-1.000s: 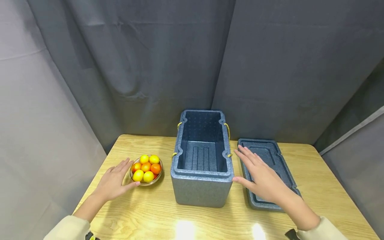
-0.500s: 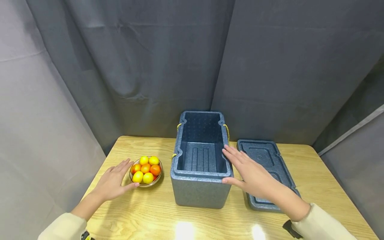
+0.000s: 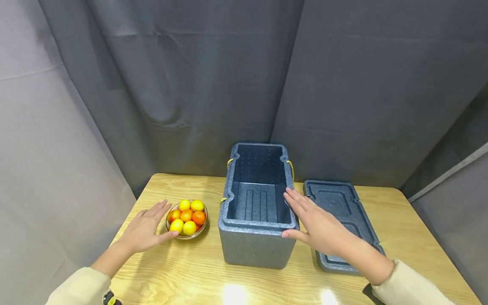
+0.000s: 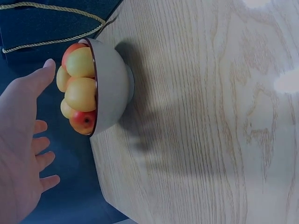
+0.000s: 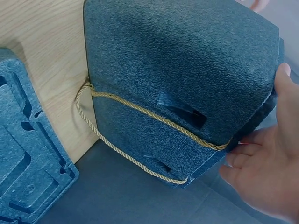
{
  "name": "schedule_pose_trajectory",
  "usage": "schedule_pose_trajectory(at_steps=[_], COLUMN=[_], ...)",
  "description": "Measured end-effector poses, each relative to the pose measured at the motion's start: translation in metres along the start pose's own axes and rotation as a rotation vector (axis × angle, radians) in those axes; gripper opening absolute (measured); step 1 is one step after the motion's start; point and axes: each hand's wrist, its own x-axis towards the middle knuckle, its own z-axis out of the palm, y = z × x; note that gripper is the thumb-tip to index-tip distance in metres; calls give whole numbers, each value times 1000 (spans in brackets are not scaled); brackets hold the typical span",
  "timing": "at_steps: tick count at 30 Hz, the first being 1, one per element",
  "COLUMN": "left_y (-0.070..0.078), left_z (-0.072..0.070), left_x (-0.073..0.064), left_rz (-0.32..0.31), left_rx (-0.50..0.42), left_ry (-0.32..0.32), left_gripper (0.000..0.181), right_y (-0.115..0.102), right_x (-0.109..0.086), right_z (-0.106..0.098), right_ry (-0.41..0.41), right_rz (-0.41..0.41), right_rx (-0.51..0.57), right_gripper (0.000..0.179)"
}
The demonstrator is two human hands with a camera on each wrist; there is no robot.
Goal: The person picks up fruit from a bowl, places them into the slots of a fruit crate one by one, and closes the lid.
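A wooden table point(image 3: 415, 245), pale yellow with visible grain and rounded far corners, bears two patches of glare point(image 3: 234, 294) on its near part; behind it hangs a creased dark grey curtain point(image 3: 236, 76); a lighter grey curtain point(image 3: 45, 148) hangs at the left; at the right, a pale strip point(image 3: 450, 172) slants upward.

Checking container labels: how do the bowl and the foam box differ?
The bowl is small, round and pale; the foam box is much larger, rectangular and blue-grey. The bowl is heaped with fruit; the box shows a bare ribbed floor. The box has yellow rope handles; the bowl shows none. Both stand upright and uncovered on the table.
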Motion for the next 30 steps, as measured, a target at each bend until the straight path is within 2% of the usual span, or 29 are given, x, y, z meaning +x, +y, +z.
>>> schedule_pose_trajectory(at_steps=[11, 19, 24, 30], left_y=[2, 2, 2, 2], left_z=[7, 16, 23, 28], left_x=[7, 3, 1, 1], left_rz=[32, 57, 76, 71], left_rx=[-3, 3, -2, -18], left_ry=[-25, -40, -5, 65], left_gripper=[81, 79, 73, 63], right_y=[2, 2, 1, 0], right_x=[-4, -2, 0, 2], right_z=[-4, -2, -1, 1], right_ry=[10, 8, 10, 14], right_rz=[3, -12, -18, -28], right_rx=[-25, -22, -5, 0], right_gripper=[90, 90, 90, 90])
